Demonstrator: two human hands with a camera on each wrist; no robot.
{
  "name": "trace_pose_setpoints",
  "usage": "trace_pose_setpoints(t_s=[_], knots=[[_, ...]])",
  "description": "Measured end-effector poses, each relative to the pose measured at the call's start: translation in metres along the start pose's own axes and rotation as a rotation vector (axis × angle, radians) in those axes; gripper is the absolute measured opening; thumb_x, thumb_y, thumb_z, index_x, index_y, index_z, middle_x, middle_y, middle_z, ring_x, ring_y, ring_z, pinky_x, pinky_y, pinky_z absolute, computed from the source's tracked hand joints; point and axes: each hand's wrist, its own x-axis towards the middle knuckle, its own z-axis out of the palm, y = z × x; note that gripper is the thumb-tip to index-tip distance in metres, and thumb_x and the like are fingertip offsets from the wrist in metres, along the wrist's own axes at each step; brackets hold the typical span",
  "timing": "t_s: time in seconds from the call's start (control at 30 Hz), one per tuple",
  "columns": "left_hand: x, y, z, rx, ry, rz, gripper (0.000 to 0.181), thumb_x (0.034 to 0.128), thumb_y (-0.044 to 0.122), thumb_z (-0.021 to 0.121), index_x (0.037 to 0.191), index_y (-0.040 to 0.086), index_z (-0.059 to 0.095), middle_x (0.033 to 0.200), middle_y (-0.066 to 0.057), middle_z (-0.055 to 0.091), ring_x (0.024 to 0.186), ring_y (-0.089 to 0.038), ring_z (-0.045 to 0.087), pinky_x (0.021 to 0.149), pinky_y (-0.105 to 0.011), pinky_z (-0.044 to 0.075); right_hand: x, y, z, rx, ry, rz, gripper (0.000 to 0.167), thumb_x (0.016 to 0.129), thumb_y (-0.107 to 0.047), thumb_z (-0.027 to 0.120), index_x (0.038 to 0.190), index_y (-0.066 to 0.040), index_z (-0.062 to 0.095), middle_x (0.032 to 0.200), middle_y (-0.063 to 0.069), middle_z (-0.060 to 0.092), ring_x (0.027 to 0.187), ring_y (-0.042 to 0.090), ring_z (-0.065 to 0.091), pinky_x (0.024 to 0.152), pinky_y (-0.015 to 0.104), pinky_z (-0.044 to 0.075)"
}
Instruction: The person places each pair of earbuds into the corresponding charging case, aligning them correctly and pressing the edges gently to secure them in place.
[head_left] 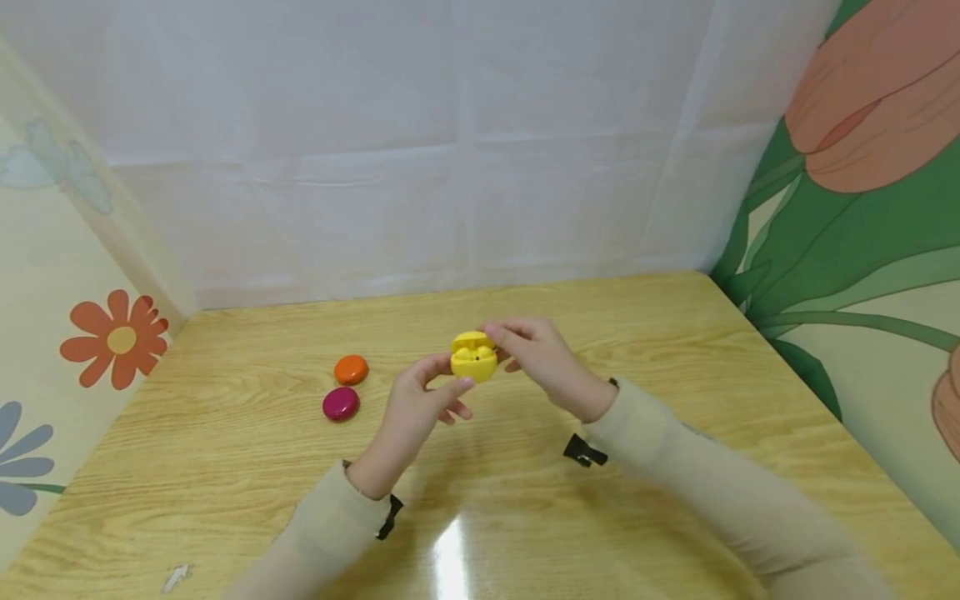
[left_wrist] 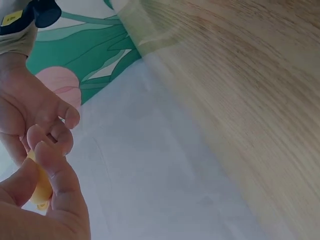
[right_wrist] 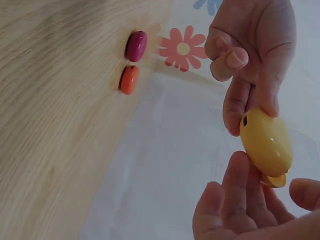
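A small yellow earbud case is held up over the table with its lid raised; earbuds of the same yellow show inside. My left hand pinches the case body from the left, thumb in front and index finger behind. In the right wrist view the case shows a small dark port near the left thumb. My right hand is at the case's right side, its thumb tip by the lid. The right fingers are extended near the case's underside, the thumb a little apart from the lid.
On the wooden table, left of the hands, lie an orange rounded case and a magenta one. A white sheet hangs behind the table. Flower-painted panels stand at both sides.
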Motion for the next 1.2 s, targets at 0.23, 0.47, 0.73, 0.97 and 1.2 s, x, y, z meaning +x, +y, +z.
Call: trace_pose_setpoints(t_s=[0.23, 0.47, 0.73, 0.97, 1.2], knots=[[0.001, 0.0, -0.006, -0.028, -0.002, -0.013, 0.036, 0.0926, 0.007, 0.065, 0.125, -0.006, 0.058, 0.113, -0.018, 0.062, 0.057, -0.013, 0.064, 0.054, -0.022, 0.05, 0.001, 0.0, 0.005, 0.094, -0.021, 0.036, 0.034, 0.099, -0.014, 0.056, 0.129, 0.003, 0.058, 0.114, 0.015, 0.066, 0.088, 0.016, 0.063, 0.079, 0.038, 0.051], [0.003, 0.0, -0.014, -0.029, -0.005, -0.035, 0.036, 0.094, 0.01, 0.064, 0.127, -0.005, 0.057, 0.115, -0.017, 0.061, 0.059, -0.013, 0.064, 0.056, -0.021, 0.05, 0.004, 0.005, 0.012, 0.136, -0.068, 0.013, 0.037, 0.1, -0.012, 0.054, 0.133, 0.006, 0.052, 0.115, 0.018, 0.064, 0.089, 0.017, 0.063, 0.08, 0.039, 0.052], [0.008, 0.004, -0.027, -0.016, -0.007, -0.053, 0.039, 0.095, 0.011, 0.062, 0.129, -0.007, 0.055, 0.119, -0.02, 0.061, 0.059, -0.013, 0.065, 0.056, -0.022, 0.051, 0.009, 0.011, 0.025, 0.234, -0.16, 0.065, 0.041, 0.102, -0.014, 0.049, 0.137, 0.007, 0.046, 0.112, 0.018, 0.065, 0.084, 0.018, 0.066, 0.076, 0.032, 0.054], [0.01, 0.007, -0.043, 0.007, 0.002, -0.088, 0.043, 0.0953, 0.014, 0.064, 0.132, -0.006, 0.052, 0.112, -0.016, 0.063, 0.062, -0.013, 0.066, 0.058, -0.022, 0.051, 0.016, 0.014, 0.034, 0.245, -0.218, 0.082, 0.047, 0.101, -0.013, 0.052, 0.144, 0.002, 0.04, 0.105, 0.022, 0.068, 0.081, 0.016, 0.067, 0.076, 0.033, 0.055], [0.016, 0.005, -0.058, 0.039, 0.005, -0.103, 0.049, 0.0949, 0.015, 0.065, 0.138, -0.003, 0.048, 0.114, -0.017, 0.064, 0.062, -0.013, 0.066, 0.057, -0.024, 0.052, 0.026, 0.013, 0.045, 0.282, -0.209, 0.119, 0.057, 0.097, -0.003, 0.057, 0.149, -0.003, 0.034, 0.103, 0.024, 0.068, 0.077, 0.014, 0.068, 0.076, 0.034, 0.055]])
